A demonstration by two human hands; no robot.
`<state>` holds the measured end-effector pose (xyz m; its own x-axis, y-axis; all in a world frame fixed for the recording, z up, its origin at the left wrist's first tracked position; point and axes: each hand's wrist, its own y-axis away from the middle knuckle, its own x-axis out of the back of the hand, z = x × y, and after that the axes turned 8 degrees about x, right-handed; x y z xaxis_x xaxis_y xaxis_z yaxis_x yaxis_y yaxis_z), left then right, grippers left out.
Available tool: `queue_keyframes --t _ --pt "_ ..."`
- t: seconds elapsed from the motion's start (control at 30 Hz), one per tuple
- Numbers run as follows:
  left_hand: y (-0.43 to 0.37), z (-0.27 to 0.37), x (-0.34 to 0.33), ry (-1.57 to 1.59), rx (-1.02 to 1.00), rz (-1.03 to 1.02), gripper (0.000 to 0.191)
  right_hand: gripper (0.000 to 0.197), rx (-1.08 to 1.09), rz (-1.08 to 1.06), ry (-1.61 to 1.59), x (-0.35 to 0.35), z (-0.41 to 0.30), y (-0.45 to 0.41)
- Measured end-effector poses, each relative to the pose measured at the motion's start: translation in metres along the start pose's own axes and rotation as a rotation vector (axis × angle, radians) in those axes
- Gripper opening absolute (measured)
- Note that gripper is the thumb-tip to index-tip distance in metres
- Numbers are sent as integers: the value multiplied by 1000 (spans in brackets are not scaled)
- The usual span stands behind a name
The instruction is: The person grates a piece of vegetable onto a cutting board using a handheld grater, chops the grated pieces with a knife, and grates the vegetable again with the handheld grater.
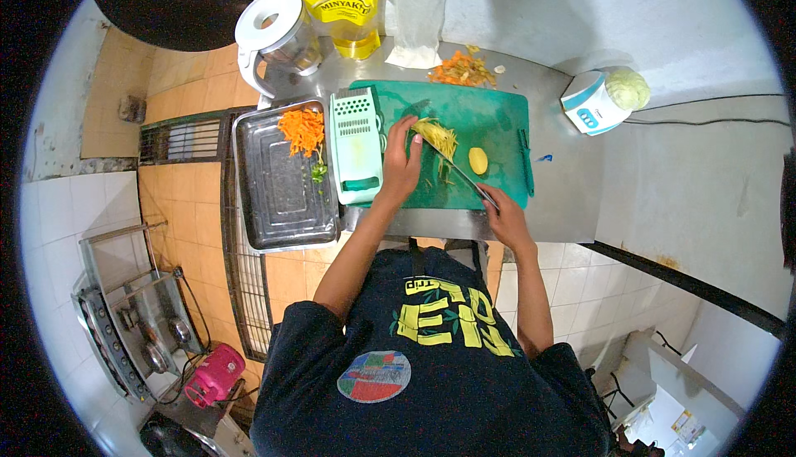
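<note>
My right hand (505,213) grips the handle of a knife (463,174), whose blade slants up and left to a pile of thin yellow vegetable strips (439,139). With fingers bent, my left hand (403,158) is at the pile's left side, by the blade's tip; whether it presses on strips or blade I cannot tell. Both lie over a green cutting board (404,93). Right of the pile rests a peeled yellow piece, perhaps potato (478,160). A dark green peeler or closed tool (526,162) lies along the board's right edge. A pale green grater (357,165) overlaps the left edge.
A metal tray (283,196) at left holds shredded carrot (303,131) and chopped greens (318,172). Behind stand a blender jug (277,34), a yellow oil pouch (354,19) and a clear plastic bag (418,22). Peelings (463,70) lie behind the board; a cabbage (627,89) sits on a scale (594,104).
</note>
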<state>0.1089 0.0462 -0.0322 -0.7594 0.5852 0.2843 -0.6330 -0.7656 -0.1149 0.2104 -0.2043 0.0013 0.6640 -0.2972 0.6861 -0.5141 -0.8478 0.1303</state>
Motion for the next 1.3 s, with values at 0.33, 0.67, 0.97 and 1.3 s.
queue_keyframes --t 0.33,0.67,0.97,1.3 --pt "-15 -10 21 201 101 58 36 35 -53 79 -203 -44 -34 26" --pt "-7 -14 11 175 157 -13 41 36 -109 210 -123 -61 -33 12" --pt "-5 -31 -6 160 168 -185 47 35 -86 184 -211 -58 -27 45" --pt "-7 -8 25 277 122 -93 44 36 -40 44 -58 -42 -19 72"
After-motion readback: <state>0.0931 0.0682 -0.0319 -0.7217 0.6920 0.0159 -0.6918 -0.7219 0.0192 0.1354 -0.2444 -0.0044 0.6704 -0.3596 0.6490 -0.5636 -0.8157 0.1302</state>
